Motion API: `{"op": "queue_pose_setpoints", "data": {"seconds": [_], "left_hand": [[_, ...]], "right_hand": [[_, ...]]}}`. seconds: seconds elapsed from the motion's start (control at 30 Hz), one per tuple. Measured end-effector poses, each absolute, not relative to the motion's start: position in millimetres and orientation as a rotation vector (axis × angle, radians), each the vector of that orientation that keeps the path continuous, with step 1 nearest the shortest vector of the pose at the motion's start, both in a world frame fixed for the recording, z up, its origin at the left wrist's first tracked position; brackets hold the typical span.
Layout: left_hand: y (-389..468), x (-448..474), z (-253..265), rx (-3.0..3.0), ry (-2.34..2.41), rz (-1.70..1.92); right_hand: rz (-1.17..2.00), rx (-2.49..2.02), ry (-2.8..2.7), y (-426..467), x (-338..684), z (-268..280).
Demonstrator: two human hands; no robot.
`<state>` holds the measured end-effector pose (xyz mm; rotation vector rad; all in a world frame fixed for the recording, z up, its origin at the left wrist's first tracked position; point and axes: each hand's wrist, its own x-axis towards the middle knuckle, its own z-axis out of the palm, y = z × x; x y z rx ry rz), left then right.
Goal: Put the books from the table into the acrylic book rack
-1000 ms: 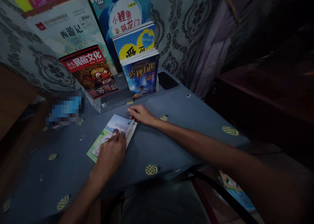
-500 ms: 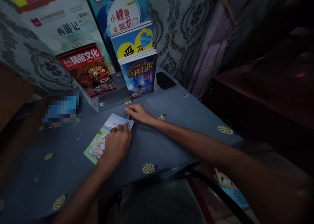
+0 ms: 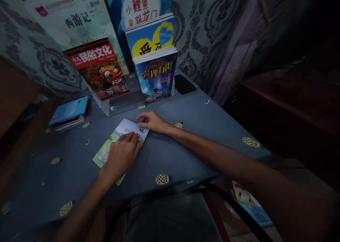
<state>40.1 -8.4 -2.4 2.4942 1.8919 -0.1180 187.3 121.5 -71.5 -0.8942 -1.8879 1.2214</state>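
Observation:
A thin picture booklet (image 3: 120, 133) with a pale blue and green cover lies at a slant on the cloth-covered table. My left hand (image 3: 120, 151) rests palm down across its middle, fingers stretched out over the cover, hiding much of the picture. At the booklet's upper edge is my right hand (image 3: 152, 122), its thumb and fingers pinched together on that edge near the top right corner. The exact grip of the fingertips is hard to see in the dim light.
A clear acrylic stand (image 3: 105, 107) behind the hands holds a red magazine (image 3: 99, 70), a dark blue book (image 3: 158, 77) and taller books. A dark flat phone-like slab (image 3: 185, 84) lies right of it. At left is a small book stack (image 3: 70, 113). More books (image 3: 251, 203) lie below the table.
My left hand's fingers have flattened and spread over the cover. The right hand's fingertips now meet the booklet's upper edge. The view has shifted slightly.

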Motion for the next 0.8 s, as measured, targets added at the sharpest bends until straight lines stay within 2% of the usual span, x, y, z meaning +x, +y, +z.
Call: {"op": "queue_pose_setpoints", "data": {"seconds": [0.13, 0.3, 0.6, 0.8], "left_hand": [[-17.5, -21.2, 2.4, 2.433, 1.497, 0.066], [-48.2, -71.8, 3.3, 2.388, 1.292, 0.046], [-64.4, -66.6, -19.1, 2.714, 1.335, 0.089], [-71.3, -56.6, -19.1, 2.942, 1.309, 0.096]], "right_hand": [[1.197, -0.875, -1.898, 131.5, 184.0, -82.2], [1.072, -0.958, -1.986, 157.7, 167.7, -82.1], [0.774, -1.007, -2.073, 160.1, 135.1, -81.5], [0.603, -0.721, -2.173, 109.6, 155.4, -83.9]]}}
